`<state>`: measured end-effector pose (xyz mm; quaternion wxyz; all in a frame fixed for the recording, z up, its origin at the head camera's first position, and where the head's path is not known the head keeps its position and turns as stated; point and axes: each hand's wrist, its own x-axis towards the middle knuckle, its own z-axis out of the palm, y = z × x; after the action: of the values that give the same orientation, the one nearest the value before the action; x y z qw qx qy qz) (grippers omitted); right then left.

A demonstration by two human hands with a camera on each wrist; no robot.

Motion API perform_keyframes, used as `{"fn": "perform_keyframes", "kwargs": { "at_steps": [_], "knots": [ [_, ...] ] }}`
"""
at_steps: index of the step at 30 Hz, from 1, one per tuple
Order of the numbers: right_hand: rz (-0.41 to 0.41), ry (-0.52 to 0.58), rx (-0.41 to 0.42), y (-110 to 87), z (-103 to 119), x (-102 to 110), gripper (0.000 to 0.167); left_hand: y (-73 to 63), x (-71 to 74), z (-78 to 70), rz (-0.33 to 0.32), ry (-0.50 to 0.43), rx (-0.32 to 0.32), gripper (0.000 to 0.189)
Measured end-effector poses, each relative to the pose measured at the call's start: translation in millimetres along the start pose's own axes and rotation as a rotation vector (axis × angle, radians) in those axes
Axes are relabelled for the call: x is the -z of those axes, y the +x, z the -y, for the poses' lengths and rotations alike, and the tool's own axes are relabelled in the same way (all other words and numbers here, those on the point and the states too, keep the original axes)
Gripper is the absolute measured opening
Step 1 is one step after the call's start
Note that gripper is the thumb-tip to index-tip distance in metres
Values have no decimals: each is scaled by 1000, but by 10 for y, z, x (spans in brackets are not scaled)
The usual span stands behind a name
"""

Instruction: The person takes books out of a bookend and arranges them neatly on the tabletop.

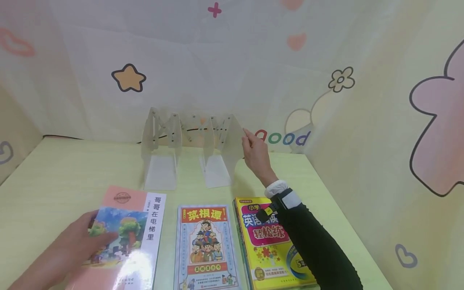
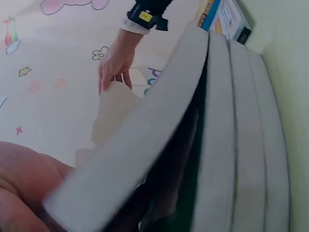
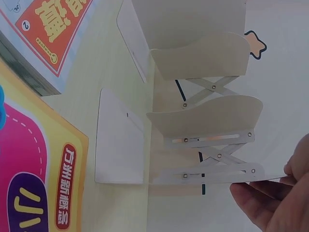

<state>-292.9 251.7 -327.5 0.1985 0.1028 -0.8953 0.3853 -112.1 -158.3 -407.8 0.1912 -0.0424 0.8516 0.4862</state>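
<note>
My left hand [image 1: 74, 245] grips a pink book [image 1: 125, 197], its thumb across the cover. In the left wrist view this book [image 2: 130, 154] is tilted up at one side from a stack of several books [image 2: 219, 121], leaving a dark gap. My right hand [image 1: 258, 155] pinches the right end panel of a white expandable book stand [image 1: 232, 139] at the back of the table. Seen from the right wrist, the right hand's fingers [image 3: 256, 200] hold that panel's edge. Crossed hinged bars join the stand's upright dividers [image 3: 207, 116]. No books stand between them.
A blue book with cartoon figures [image 1: 206, 241] lies at the table's front middle. Right of it lies a stack topped by a yellow and pink book [image 1: 268, 257], partly beneath the right forearm. A patterned cloth wall [image 1: 246, 72] rises behind the stand and at the sides.
</note>
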Motion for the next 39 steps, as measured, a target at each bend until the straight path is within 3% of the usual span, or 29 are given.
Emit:
{"fn": "perform_keyframes", "kwargs": {
  "at_steps": [3, 9, 13, 23, 28, 32, 36, 39],
  "knots": [
    [-4, -2, 11, 5, 7, -2, 42, -3, -1, -15, -36, 159, -16, 95],
    [-14, -13, 21, 13, 20, 10, 41, -61, 40, -44, -71, 455, 39, 100],
    [-14, -17, 37, 22, 33, 17, 41, -60, 52, -35, -110, 556, 50, 109],
    [-3, -19, 31, 37, 36, 12, 41, -1, 32, -11, -114, 525, 71, 104],
    [19, -12, 20, 42, 47, 15, 43, -22, 33, -21, -111, 563, 91, 106],
    [50, -5, 2, 36, 45, 34, 44, -63, 87, 15, -129, 607, 63, 104],
    [104, -8, -23, -12, 12, 101, 44, -108, 204, 66, -199, 592, -39, 96],
    [169, -40, -26, -94, -37, 192, 47, -132, 303, 115, -301, 577, -182, 82]
  ]
}}
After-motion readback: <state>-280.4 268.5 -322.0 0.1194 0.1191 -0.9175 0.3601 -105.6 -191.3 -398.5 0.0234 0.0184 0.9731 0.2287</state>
